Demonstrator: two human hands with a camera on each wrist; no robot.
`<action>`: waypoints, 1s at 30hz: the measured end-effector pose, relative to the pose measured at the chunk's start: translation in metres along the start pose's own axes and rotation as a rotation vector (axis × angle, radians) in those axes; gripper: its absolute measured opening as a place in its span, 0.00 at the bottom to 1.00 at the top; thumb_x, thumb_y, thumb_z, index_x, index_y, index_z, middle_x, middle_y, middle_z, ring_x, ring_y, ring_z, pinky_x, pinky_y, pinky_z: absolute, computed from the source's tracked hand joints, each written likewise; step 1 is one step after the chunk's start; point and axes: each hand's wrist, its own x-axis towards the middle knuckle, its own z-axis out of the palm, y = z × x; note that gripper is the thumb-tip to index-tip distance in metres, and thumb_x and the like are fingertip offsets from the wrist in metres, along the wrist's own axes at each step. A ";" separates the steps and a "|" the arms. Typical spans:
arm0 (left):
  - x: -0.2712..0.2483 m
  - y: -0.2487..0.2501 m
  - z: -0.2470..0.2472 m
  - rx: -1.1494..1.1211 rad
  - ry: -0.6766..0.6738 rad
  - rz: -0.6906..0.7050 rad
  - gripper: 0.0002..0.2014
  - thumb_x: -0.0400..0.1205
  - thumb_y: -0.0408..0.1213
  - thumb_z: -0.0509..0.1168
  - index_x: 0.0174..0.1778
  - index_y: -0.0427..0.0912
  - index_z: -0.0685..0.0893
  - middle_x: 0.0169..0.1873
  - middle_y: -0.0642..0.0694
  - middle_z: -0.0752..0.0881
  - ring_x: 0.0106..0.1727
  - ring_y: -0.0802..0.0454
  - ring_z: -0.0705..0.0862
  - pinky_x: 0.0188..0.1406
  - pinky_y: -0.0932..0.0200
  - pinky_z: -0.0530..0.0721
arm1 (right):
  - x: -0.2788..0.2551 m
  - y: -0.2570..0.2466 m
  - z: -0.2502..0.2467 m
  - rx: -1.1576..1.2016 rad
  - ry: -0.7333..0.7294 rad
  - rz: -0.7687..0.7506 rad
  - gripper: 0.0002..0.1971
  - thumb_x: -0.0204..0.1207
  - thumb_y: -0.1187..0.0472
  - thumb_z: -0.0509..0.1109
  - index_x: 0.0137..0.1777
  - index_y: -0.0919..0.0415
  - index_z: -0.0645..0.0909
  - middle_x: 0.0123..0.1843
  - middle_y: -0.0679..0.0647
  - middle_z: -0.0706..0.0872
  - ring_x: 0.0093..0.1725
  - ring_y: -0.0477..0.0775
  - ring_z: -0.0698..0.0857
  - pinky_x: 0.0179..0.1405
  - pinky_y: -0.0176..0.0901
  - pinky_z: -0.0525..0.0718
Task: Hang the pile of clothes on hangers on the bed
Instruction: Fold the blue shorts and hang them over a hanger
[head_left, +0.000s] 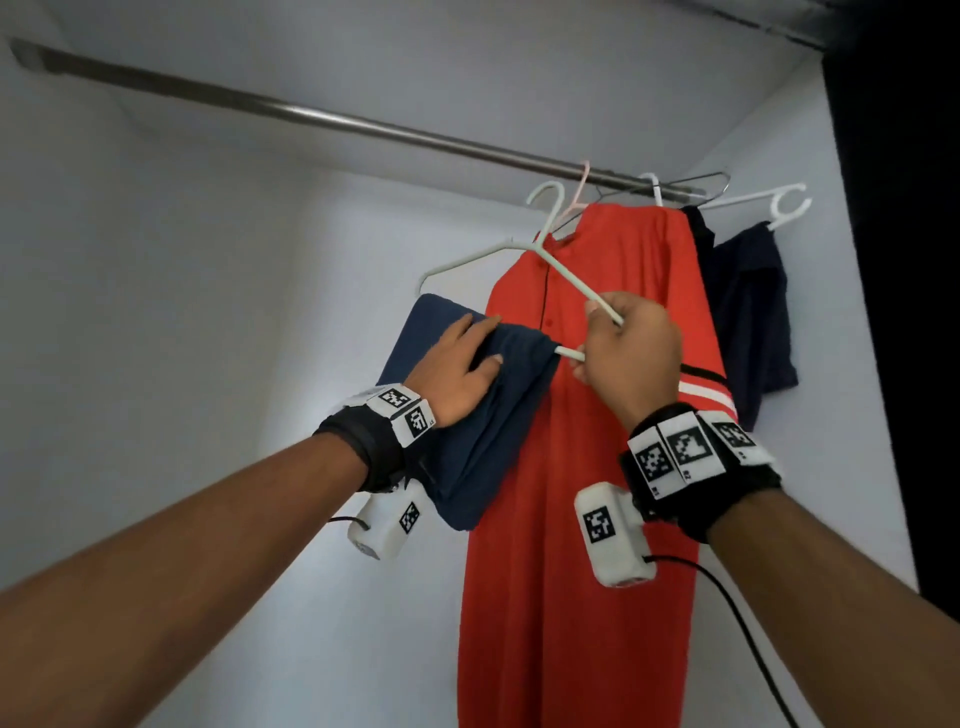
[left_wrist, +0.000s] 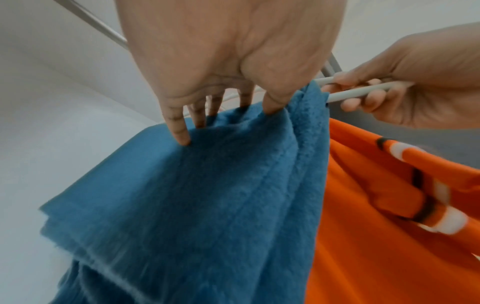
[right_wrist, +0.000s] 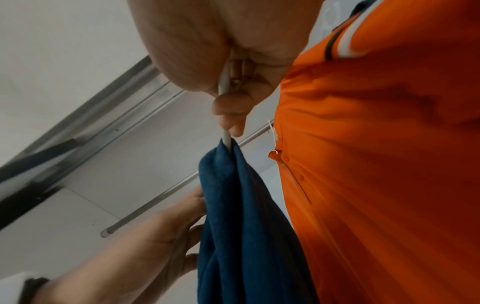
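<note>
Fingers of the right hand curl round the right end of a pale green hanger, gripping both its sloping arm and its bottom bar. Draped over that bar, a folded navy garment hangs beneath the left hand, whose straight fingers press it. Behind them, a red shirt hangs from the closet rod.
</note>
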 end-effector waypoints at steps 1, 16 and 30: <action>0.015 -0.008 0.003 -0.035 0.003 0.007 0.27 0.89 0.47 0.54 0.85 0.52 0.59 0.85 0.43 0.57 0.86 0.51 0.52 0.84 0.54 0.51 | 0.013 0.002 0.008 -0.012 0.020 -0.013 0.12 0.77 0.48 0.61 0.45 0.52 0.84 0.30 0.55 0.88 0.35 0.67 0.89 0.41 0.65 0.89; 0.118 -0.030 0.048 -0.159 -0.003 0.160 0.45 0.75 0.45 0.70 0.86 0.48 0.55 0.81 0.49 0.68 0.81 0.52 0.66 0.82 0.51 0.63 | 0.167 0.012 0.055 -0.290 0.125 -0.009 0.12 0.78 0.61 0.67 0.55 0.61 0.90 0.56 0.64 0.90 0.60 0.69 0.85 0.53 0.47 0.81; 0.126 -0.023 0.050 -0.266 -0.054 0.160 0.38 0.76 0.49 0.72 0.81 0.57 0.64 0.70 0.54 0.77 0.71 0.57 0.76 0.75 0.50 0.75 | 0.221 0.001 0.020 -0.439 -0.098 -0.008 0.11 0.76 0.59 0.71 0.53 0.62 0.88 0.49 0.60 0.89 0.49 0.63 0.87 0.49 0.46 0.85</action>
